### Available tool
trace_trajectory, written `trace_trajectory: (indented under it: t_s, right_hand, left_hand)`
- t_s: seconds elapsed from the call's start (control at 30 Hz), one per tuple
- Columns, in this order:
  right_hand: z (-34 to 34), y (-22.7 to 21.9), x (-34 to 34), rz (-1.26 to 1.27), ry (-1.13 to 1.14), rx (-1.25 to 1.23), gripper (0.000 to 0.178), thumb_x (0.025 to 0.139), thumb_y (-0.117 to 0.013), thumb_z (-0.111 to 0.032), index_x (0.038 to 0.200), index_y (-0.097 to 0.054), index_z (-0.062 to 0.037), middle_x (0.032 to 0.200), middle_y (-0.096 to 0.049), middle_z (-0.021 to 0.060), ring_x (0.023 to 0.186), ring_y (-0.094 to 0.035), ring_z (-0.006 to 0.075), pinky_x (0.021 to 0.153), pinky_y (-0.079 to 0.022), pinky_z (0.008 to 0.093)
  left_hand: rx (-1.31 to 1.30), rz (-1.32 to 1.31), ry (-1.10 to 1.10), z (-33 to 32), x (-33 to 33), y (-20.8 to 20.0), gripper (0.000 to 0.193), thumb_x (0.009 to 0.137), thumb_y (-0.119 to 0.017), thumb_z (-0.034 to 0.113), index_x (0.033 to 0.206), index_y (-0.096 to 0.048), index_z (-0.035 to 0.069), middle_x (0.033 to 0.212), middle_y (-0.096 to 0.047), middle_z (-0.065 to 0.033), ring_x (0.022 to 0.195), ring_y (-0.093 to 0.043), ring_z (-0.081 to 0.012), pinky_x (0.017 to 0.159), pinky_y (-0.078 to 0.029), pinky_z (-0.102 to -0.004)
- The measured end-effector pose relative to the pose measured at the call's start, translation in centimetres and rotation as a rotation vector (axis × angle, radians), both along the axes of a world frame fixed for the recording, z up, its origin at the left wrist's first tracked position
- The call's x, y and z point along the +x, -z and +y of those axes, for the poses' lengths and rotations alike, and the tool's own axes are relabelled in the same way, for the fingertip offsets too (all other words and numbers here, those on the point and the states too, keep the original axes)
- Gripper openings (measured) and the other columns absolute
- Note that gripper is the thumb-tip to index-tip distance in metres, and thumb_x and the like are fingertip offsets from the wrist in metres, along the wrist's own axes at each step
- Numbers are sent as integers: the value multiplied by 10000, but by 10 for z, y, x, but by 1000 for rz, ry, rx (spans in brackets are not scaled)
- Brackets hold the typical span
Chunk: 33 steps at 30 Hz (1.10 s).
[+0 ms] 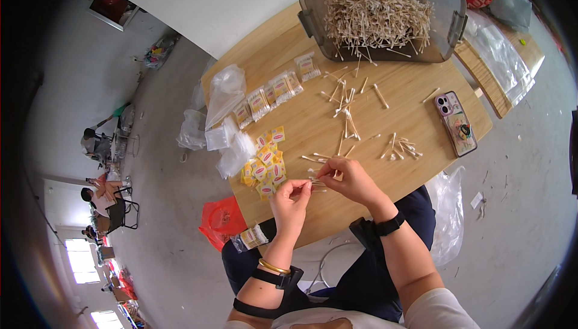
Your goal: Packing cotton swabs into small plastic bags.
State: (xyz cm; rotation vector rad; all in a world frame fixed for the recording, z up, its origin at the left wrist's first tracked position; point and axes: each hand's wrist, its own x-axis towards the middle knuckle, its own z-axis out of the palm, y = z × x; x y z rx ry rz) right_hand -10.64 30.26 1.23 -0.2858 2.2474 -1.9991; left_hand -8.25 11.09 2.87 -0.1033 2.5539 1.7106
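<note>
Left hand (291,201) and right hand (354,182) pinch thin white-tipped wooden cotton swabs (316,183), just right of heaped small yellow-and-white cards (265,163) on the pale wooden table (409,109) | purple-edged phone (456,125): well right of cards | clear plastic swab packets (268,98): beyond cards | translucent grey plastic bin (447,25), swab-filled: far beyond cards, rightward

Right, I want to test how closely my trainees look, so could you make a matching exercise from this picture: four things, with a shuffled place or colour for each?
Things
1. Phone
2. Cards
3. Tub
4. Row of small packets

Places and colours
A. Grey, holding a heap of swabs
B. Next to clear plastic bags
C. Near the right edge of the table
D. Yellow, piled near the left hand

Pairs
1-C, 2-D, 3-A, 4-B
</note>
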Motion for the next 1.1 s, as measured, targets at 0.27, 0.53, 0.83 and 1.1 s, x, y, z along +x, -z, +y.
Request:
trace_trajectory:
  t_s: [0.27,0.53,0.83,1.1]
  right_hand:
    - [28,2,-10,99,309,77,114,890,-695,-107,938,-716,-6,883,-683,107,806,-637,202,699,-503,321]
    - [23,16,-14,63,477,-18,156,904,-692,-133,922,-681,22,820,-622,107,751,-577,186,676,-478,323]
    - [26,18,-13,22,435,-15,168,936,-698,-150,930,-674,17,807,-621,29,753,-533,104,660,-416,272]
    - [29,15,-13,14,429,5,154,932,-700,-149,945,-687,4,836,-660,46,758,-558,116,656,-422,278]
  left_hand:
    - [-57,-8,186,-17,8,-3,70,892,-753,105,924,-750,42,878,-706,-49,851,-656,-140,818,-500,-292]
    - [-506,317,25,-20,24,20,258,780,-814,130,1014,-707,107,1065,-547,-71,1081,-533,-298,951,-415,-449]
    - [-712,385,311,5,-27,12,186,751,-821,142,910,-727,156,1002,-559,-16,1024,-537,-268,950,-399,-448]
    - [-816,438,449,6,-38,11,112,756,-817,148,824,-732,175,968,-578,14,969,-541,-241,922,-393,-437]
